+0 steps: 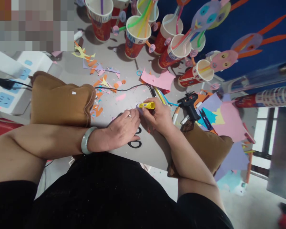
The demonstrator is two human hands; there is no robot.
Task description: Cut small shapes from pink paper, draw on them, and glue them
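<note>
My right hand (160,116) is closed around a short yellow marker (146,105), its tip pointing left and down at the table. Beneath that tip, a small bit of purple paper (140,110) shows between my hands. My left hand (121,127), with a ring and a pale bangle, lies flat on the table, fingertips close to the purple paper and thumb apart. Black scissor handles (134,144) stick out beside and under my left thumb; the blades are hidden.
Red paper cups (134,44) with straws and paper faces line the back. Paper scraps (97,68) litter the left. Brown cushions (60,101) lie under both forearms. A black glue gun (190,106), coloured paper (231,121) and a cable (124,90) lie around; a power strip (16,81) stands left.
</note>
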